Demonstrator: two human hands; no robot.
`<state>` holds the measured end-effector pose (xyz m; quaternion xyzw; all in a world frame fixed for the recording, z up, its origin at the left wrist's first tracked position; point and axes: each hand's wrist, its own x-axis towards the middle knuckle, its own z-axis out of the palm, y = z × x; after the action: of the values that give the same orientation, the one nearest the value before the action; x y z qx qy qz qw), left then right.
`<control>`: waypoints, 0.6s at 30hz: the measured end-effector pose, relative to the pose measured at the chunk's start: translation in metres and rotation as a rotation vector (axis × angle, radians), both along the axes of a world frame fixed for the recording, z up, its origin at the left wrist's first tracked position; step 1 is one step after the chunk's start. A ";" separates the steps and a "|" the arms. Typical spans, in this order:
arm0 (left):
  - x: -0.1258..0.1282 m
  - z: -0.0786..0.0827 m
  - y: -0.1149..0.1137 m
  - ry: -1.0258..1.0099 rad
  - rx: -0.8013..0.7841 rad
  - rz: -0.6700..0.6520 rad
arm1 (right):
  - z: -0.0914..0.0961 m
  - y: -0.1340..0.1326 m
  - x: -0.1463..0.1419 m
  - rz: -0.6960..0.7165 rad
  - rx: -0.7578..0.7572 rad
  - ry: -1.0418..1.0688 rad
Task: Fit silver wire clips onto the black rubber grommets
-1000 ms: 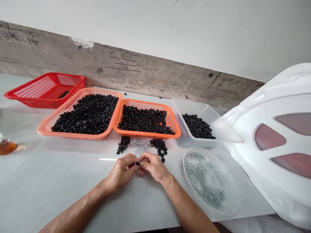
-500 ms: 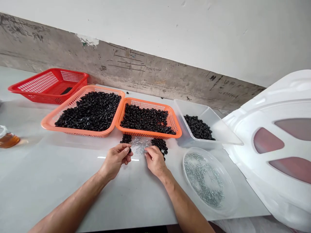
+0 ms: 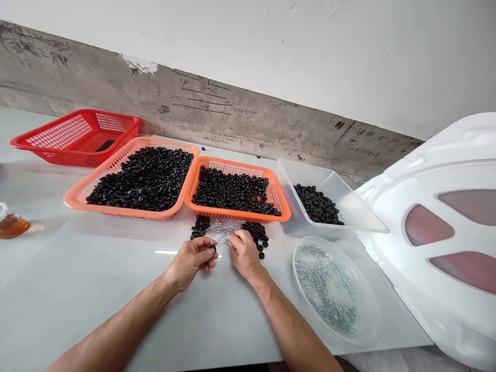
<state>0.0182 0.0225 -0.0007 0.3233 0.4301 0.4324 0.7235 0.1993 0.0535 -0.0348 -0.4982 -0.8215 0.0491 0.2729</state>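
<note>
In the head view, the left hand has its grip clamped on a small black part, pinched between thumb and fingers just above the bench and near a scatter of silvery beads. The right hand reaches its fingertips to the near edge of that scatter; whether its grip has met or has a bead between the fingers, I cannot tell. The black part looks light and fairly stiff, perhaps rubber or plastic, unlikely to break, and best held by its outer edge; the beads look smooth, hard and quick to roll, so a fingertip pinch should suit them. Around the scatter, a cluster of black pieces sits on the left and some black rings on the right, partly behind the right hand. Just beyond, the small orange basket limits reach forward, flanked by a larger salmon basket and a translucent bin, all with black parts inside. A round transparent tray of beads lies near the right forearm, beside a white moulded panel; a red basket stands far left.
</note>
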 end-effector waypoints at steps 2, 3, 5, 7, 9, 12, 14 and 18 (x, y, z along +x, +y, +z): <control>0.001 0.000 0.000 0.017 -0.003 -0.023 | 0.000 0.001 0.001 0.012 0.004 0.074; 0.002 0.000 0.000 0.020 -0.003 -0.032 | 0.001 0.001 0.001 0.022 0.003 0.115; 0.002 0.000 0.000 0.017 -0.005 -0.040 | 0.002 0.001 0.001 0.045 -0.008 0.199; 0.002 -0.001 0.001 0.008 -0.010 -0.039 | 0.004 0.001 0.001 0.061 -0.028 0.279; 0.002 -0.001 0.002 0.001 -0.018 -0.037 | 0.005 0.001 0.001 0.059 -0.060 0.348; 0.003 -0.003 0.003 0.003 -0.029 -0.036 | 0.010 -0.002 -0.001 0.010 -0.159 0.451; 0.004 -0.004 0.003 0.026 -0.020 -0.031 | 0.015 -0.006 -0.002 -0.050 -0.312 0.547; 0.007 -0.004 0.000 0.112 0.044 -0.011 | 0.027 -0.015 -0.003 -0.030 -0.744 0.820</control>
<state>0.0253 0.0225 -0.0048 0.3650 0.4587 0.4191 0.6933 0.1966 0.0388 -0.0079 -0.5129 -0.5679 0.5220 0.3769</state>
